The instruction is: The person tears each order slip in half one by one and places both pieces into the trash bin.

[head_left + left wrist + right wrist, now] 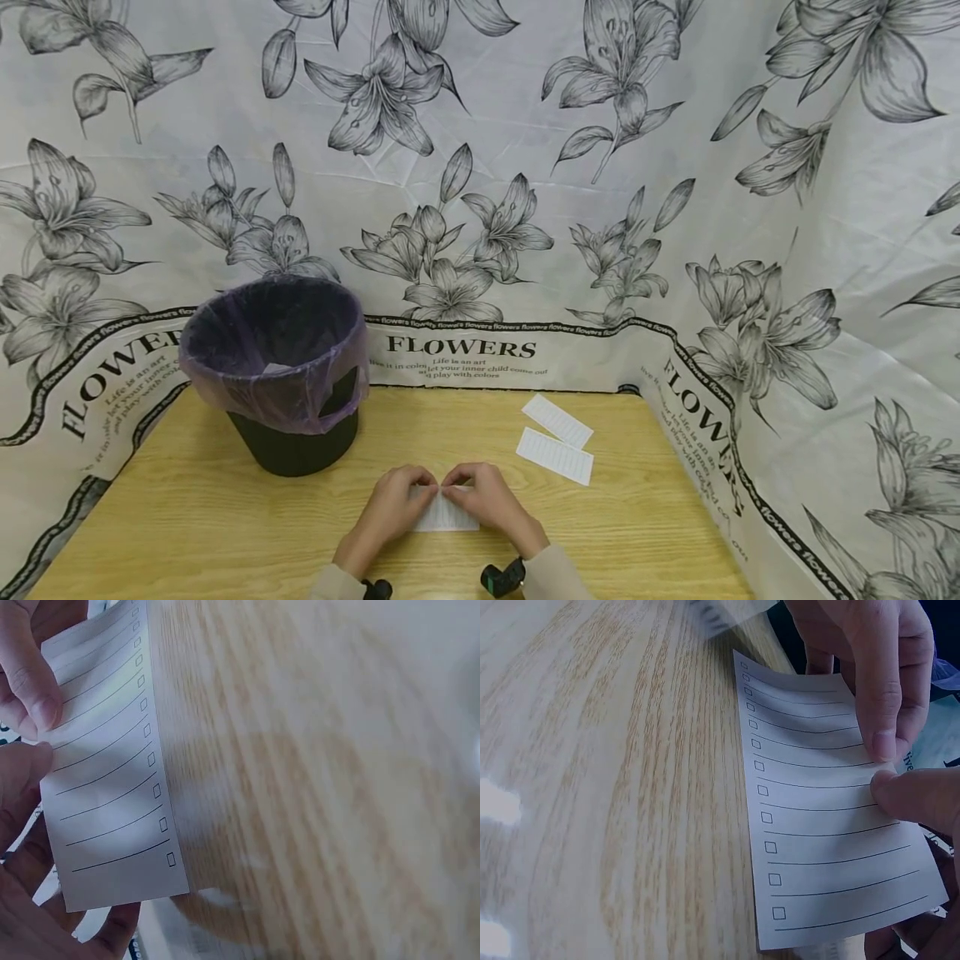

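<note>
A white checklist slip (446, 518) is held just above the near part of the table, between both hands. My left hand (396, 504) pinches its far edge left of the middle, and my right hand (491, 500) pinches the same edge just to the right. The two thumbs almost meet on top of the paper. Seen from the left wrist, the slip (112, 772) shows ruled lines with a column of small boxes. It bows slightly in the right wrist view, where the slip (817, 817) looks whole. Some fingers are hidden behind it.
Two more printed slips, a farther one (558, 421) and a nearer one (555, 457), lie at the back right. A black bin (292, 446) with a purple liner (262, 404) stands back left, a white scrap (277, 368) inside. Flowered cloth (465, 250) surrounds the wooden table (637, 517).
</note>
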`<act>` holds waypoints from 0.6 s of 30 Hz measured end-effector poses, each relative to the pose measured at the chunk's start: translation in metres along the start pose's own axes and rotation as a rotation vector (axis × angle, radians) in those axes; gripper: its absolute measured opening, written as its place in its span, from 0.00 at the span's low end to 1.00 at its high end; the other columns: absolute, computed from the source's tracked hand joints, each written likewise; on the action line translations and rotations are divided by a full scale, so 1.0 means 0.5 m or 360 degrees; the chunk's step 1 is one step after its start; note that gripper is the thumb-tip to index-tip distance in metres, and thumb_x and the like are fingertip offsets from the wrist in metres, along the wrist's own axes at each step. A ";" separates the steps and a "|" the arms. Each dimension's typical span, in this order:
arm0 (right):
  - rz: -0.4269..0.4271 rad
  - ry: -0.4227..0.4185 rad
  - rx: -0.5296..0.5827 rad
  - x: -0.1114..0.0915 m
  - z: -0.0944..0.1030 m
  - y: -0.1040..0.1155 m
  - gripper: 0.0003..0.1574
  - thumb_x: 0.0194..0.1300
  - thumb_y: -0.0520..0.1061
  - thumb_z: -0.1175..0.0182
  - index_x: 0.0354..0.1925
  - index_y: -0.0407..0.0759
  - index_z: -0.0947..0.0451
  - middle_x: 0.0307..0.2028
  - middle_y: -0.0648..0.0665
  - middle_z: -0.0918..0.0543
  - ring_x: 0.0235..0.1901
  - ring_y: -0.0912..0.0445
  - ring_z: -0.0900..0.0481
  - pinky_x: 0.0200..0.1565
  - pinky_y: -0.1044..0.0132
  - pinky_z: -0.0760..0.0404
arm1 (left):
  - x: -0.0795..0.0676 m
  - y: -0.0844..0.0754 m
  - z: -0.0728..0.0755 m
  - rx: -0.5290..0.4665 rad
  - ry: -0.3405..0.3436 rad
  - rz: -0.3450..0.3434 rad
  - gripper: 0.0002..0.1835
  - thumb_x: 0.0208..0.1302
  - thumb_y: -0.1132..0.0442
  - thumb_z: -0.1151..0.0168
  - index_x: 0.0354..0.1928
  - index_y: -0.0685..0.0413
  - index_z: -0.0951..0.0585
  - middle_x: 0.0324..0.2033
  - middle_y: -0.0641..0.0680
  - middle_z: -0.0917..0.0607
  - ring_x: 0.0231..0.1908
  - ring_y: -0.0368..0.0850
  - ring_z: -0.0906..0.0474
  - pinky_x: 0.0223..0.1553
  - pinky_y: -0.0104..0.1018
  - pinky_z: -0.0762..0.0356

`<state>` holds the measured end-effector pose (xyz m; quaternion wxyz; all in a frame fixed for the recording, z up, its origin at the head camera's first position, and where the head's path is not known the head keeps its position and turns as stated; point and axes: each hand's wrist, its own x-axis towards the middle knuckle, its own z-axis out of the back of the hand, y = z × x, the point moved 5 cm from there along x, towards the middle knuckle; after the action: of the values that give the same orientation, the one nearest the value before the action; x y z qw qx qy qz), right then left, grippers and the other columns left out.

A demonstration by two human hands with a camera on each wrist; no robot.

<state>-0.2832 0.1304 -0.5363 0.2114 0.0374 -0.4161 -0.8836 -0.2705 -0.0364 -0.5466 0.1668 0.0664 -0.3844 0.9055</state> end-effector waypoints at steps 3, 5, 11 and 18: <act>0.0009 -0.0008 0.0004 -0.001 -0.001 0.000 0.05 0.69 0.46 0.32 0.36 0.50 0.11 0.37 0.53 0.10 0.42 0.59 0.14 0.47 0.63 0.17 | 0.001 -0.003 0.002 0.0018 0.0009 -0.0033 0.04 0.68 0.61 0.32 0.34 0.45 0.13 0.36 0.44 0.12 0.44 0.46 0.16 0.49 0.49 0.20; 0.0011 -0.0014 0.0012 -0.001 -0.001 0.000 0.04 0.69 0.46 0.32 0.36 0.50 0.11 0.37 0.52 0.10 0.42 0.60 0.14 0.46 0.64 0.17 | 0.002 -0.005 0.003 0.0020 0.0029 -0.0041 0.04 0.68 0.62 0.32 0.34 0.46 0.13 0.35 0.44 0.12 0.43 0.46 0.16 0.48 0.48 0.20; 0.0031 -0.0028 0.0023 -0.001 0.002 -0.001 0.04 0.70 0.47 0.32 0.36 0.51 0.12 0.37 0.53 0.11 0.41 0.61 0.15 0.47 0.64 0.17 | 0.009 -0.002 0.004 -0.0083 0.0114 -0.0010 0.05 0.70 0.61 0.34 0.35 0.47 0.13 0.36 0.44 0.11 0.43 0.44 0.15 0.48 0.45 0.19; 0.0043 -0.0014 0.0038 0.000 0.004 0.000 0.05 0.71 0.48 0.33 0.37 0.52 0.12 0.37 0.54 0.11 0.42 0.61 0.15 0.49 0.62 0.17 | 0.014 0.004 0.006 -0.0296 0.0190 0.0029 0.05 0.70 0.62 0.34 0.35 0.50 0.12 0.38 0.48 0.09 0.46 0.50 0.14 0.50 0.49 0.17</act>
<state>-0.2836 0.1315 -0.5350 0.2211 0.0302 -0.4282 -0.8757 -0.2778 -0.0379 -0.5439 0.1866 -0.0069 -0.4569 0.8697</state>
